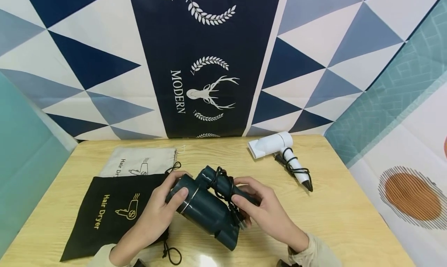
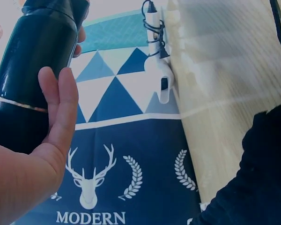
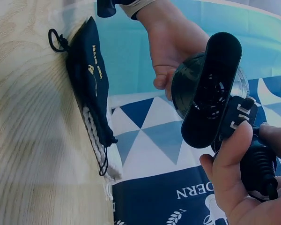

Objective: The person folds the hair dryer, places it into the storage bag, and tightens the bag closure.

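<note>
A dark teal hair dryer (image 1: 209, 212) is held in both hands over the table, its barrel slanting down toward the front right. Around the rear end of the barrel, the left hand (image 1: 162, 207) has its thumb on top. The right hand (image 1: 267, 210) grips the handle, where a black cord (image 1: 219, 187) is wound. In the right wrist view the flat nozzle (image 3: 227, 54) faces the camera, and the plug (image 3: 243, 111) with its prongs sits beside it, close to the right thumb. The left wrist view shows the left fingers (image 2: 65, 98) along the barrel.
A white hair dryer (image 1: 274, 144) with its cord wrapped round the handle lies at the back right of the wooden table (image 1: 342, 216). On the left, a black drawstring bag (image 1: 94, 208) marked Hair Dryer overlaps a white one (image 1: 115, 164). A patterned backdrop (image 1: 209, 45) stands behind.
</note>
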Demonstrator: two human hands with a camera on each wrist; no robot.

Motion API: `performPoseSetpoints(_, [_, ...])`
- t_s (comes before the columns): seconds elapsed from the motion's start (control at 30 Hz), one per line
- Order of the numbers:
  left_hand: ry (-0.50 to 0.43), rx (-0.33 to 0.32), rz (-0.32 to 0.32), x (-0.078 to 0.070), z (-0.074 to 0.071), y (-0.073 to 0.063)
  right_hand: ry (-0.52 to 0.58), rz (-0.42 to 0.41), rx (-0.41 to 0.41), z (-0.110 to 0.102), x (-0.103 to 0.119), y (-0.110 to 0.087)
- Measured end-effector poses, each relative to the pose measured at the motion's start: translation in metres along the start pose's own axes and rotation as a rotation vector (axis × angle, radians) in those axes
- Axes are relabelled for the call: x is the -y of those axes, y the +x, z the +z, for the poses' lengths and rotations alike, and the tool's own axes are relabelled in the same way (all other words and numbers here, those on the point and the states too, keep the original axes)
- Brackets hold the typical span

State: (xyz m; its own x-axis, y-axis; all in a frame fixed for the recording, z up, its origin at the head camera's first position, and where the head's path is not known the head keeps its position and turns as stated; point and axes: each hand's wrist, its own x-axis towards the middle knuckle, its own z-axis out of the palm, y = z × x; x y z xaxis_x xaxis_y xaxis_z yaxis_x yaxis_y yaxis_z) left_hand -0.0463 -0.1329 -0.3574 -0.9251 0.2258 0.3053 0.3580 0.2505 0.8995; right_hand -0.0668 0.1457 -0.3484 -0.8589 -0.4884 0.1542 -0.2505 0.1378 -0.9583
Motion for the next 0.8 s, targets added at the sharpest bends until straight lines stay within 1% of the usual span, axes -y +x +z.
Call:
performPoseSetpoints(0.13, [-0.005, 0.028, -0.017, 0.0, -0.003, -0.001, 0.015, -0.001, 0.015, -0.002, 0.002, 0.002])
performPoseSetpoints(0.3, [-0.031, 0.092, -0.097, -0.001, -0.004, -0.002, 0.012, 0.005, 0.018, -0.004, 0.001, 0.0])
performPoseSetpoints(0.37, [-0.026, 0.115, -0.133, -0.001, -0.004, -0.003, 0.017, 0.009, 0.022, -0.005, 0.0, -0.001])
performPoseSetpoints(0.4, [-0.015, 0.124, -0.139, -0.001, -0.005, -0.003, 0.018, 0.008, 0.021, -0.005, 0.0, -0.001])
performPoseSetpoints(0.47, [0.013, 0.141, -0.138, 0.0, -0.005, -0.003, 0.016, 0.013, 0.014, -0.006, -0.002, -0.002])
performPoseSetpoints(0.57, [0.077, 0.145, -0.11, 0.002, -0.005, -0.001, 0.011, 0.007, -0.001, -0.007, -0.005, -0.004])
performPoseSetpoints(0.6, [0.098, 0.137, -0.099, 0.003, -0.005, -0.001, 0.007, 0.003, -0.006, -0.007, -0.006, -0.005])
performPoseSetpoints(0.67, [0.107, 0.125, -0.084, 0.003, -0.006, -0.002, -0.002, 0.003, -0.02, -0.009, -0.007, -0.006])
performPoseSetpoints(0.8, [0.13, 0.075, -0.08, 0.006, -0.01, -0.004, -0.027, 0.02, -0.059, -0.01, -0.011, -0.008])
